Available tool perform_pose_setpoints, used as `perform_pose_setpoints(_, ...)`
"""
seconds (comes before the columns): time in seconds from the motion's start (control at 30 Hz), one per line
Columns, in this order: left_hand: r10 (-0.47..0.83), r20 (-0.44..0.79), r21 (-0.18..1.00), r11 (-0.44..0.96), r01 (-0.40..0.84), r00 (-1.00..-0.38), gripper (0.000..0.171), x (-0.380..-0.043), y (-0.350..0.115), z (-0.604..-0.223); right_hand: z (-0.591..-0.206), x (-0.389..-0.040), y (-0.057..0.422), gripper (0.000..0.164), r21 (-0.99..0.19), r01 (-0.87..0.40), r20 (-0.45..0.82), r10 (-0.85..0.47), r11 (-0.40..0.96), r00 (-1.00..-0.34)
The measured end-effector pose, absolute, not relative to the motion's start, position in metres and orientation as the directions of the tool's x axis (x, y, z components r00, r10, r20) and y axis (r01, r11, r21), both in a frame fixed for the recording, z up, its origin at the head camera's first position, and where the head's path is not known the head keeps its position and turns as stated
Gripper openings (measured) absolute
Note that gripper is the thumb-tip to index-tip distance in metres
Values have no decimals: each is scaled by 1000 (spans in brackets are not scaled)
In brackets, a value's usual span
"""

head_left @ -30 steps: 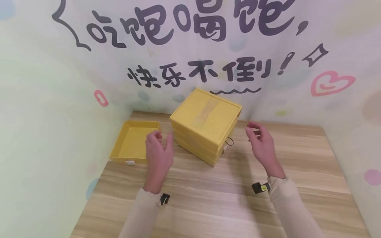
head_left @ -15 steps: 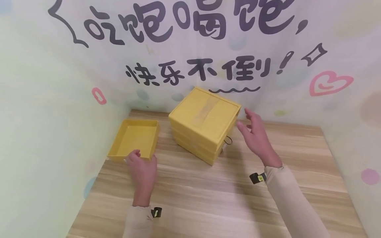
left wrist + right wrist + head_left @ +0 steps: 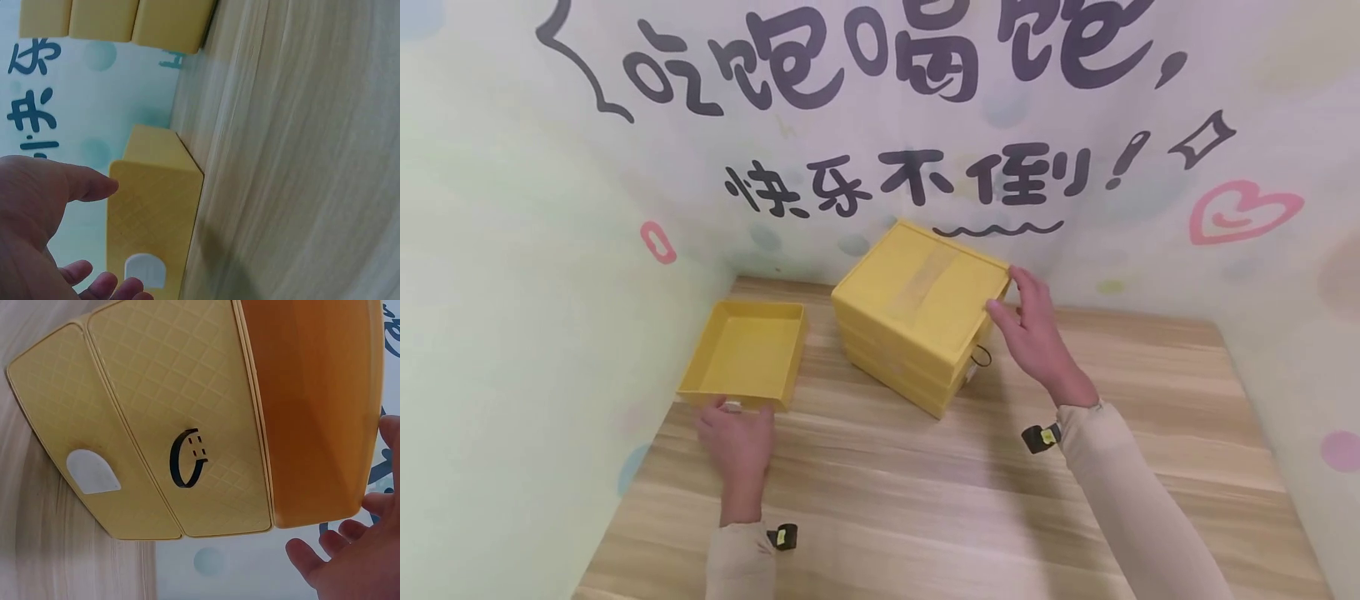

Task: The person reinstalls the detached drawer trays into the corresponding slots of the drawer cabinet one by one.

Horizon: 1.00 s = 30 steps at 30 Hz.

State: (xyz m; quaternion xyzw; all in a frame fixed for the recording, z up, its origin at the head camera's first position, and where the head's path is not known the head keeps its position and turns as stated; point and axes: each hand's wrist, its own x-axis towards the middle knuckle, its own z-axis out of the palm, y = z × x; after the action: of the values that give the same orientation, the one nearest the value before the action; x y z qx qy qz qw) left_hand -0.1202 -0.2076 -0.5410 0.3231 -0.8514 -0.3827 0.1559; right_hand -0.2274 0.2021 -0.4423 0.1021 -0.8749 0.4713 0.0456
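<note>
A yellow drawer [image 3: 747, 354], pulled free of its cabinet, lies at the left with its patterned front [image 3: 153, 212] and white tab [image 3: 145, 270] toward me. My left hand [image 3: 736, 440] is at that front, fingers spread; the thumb is at one edge, and the fingertips are near the tab. Right of it stands the yellow cabinet [image 3: 917, 292], turned at an angle. My right hand [image 3: 1034, 340] reaches its upper right edge, thumb and fingers extended. In the right wrist view, the top slot [image 3: 312, 412] gapes empty above two drawers; the middle one has a black loop [image 3: 184, 458].
The lower drawer carries a white tab [image 3: 92, 471]. A strip of tape [image 3: 921, 282] runs across the cabinet's top. The wood-grain table [image 3: 880, 500] meets a printed wall [image 3: 820, 250] behind and walls at both sides.
My left hand has moved left and toward me, from between drawer and cabinet to the drawer's front. My right hand has moved left to the cabinet's edge.
</note>
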Motion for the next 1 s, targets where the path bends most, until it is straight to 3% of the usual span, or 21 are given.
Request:
perform_pose_setpoints(0.13, -663, -34, 764, 465, -448, -747, 82, -120, -214, -548, -443, -235, 203, 71, -821, -213, 175, -121, 529, -977)
perform_pose_setpoints(0.67, -628, -161, 815, 350, -461, -761, 71, -124, -217, -551, -442, -234, 211, 72, -834, -220, 182, -126, 505, -975)
perform_pose_setpoints(1.0, -632, -155, 765, 410, -497, -759, 57, -122, -217, -559, -445, -223, 208, 75, -847, -187, 182, -59, 497, -982)
